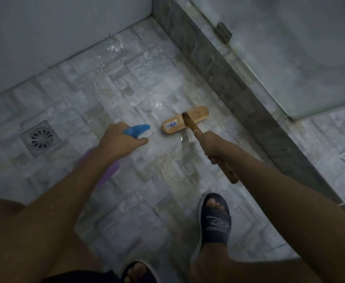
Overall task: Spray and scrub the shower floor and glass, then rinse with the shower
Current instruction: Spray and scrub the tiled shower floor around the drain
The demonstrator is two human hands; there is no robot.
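Observation:
My left hand (118,142) grips a spray bottle (137,130) with a blue trigger head and a purple body, its nozzle pointing down at the wet tiled shower floor (110,94). My right hand (210,145) holds the wooden handle of a scrub brush (185,121). The brush's flat wooden head rests on the tiles just right of the nozzle. A glass panel (302,64) with a metal hinge stands on the stone curb at the right.
A round metal drain (40,137) in a square frame sits in the floor at the left. A dark stone curb (224,78) runs diagonally along the right side. White walls meet at the far corner. My feet in dark slippers (214,223) stand at the bottom.

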